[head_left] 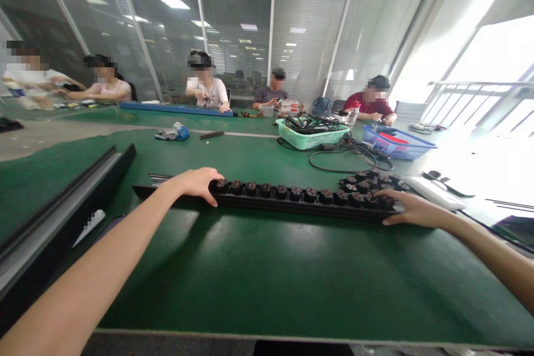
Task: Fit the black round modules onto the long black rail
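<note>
Hands (196,182) (411,208) resting on black socket strip (292,200), green table (267,278), no legible writing.

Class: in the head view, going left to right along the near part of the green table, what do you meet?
Long grey-and-black rail → left hand → black strip of sockets → right hand → white flat piece.

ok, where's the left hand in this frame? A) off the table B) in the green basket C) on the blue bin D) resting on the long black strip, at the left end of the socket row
D: the left hand lies on the long black strip beside the first of the sockets, fingers curled over its near edge; the right hand touches the other end.
</note>
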Available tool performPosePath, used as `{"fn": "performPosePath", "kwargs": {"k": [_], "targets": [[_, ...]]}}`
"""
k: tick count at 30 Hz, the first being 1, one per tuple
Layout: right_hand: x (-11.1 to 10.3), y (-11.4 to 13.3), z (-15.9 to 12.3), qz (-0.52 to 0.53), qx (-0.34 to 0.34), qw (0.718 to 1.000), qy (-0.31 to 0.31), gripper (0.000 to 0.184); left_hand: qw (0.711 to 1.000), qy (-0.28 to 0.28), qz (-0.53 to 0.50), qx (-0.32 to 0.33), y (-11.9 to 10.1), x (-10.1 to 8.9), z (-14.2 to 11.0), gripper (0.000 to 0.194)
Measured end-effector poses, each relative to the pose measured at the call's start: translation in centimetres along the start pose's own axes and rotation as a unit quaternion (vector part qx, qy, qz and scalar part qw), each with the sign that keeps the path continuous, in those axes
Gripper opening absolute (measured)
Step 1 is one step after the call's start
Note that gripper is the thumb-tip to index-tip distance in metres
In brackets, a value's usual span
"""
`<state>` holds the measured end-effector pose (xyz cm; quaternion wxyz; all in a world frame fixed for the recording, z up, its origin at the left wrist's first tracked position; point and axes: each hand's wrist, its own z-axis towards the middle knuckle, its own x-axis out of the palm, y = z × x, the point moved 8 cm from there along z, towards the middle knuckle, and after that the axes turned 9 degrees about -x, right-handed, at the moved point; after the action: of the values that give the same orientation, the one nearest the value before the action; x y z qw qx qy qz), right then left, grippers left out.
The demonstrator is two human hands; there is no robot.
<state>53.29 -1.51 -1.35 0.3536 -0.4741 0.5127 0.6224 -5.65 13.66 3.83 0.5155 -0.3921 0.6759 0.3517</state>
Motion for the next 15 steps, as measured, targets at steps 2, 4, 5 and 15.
{"fn": "performPosePath", "kwargs": {"k": [2,4,5,15], "targets": [[0.1,0.0,-0.2,0.015,0.001,1.000,-0.016,0.083,1.000,0.001,-0.005,-0.006,0.5,0.2,0.1,0.093],[-0.4,-0.2,-1.0,0.029,0.012,0.998,-0.050,0.087,1.000,-0.003,-0.007,-0.009,0.9,0.4,0.2,0.093],[-1.0,-0.4,-1.8,0.034,0.022,0.996,-0.076,0.088,1.000,-0.005,-0.007,-0.010,1.0,0.4,0.2,0.094],[-1.7,-7.1,-11.6,0.005,0.193,0.949,-0.249,0.061,1.000,-0.020,-0.006,0.001,1.4,0.7,0.7,0.089]]}}
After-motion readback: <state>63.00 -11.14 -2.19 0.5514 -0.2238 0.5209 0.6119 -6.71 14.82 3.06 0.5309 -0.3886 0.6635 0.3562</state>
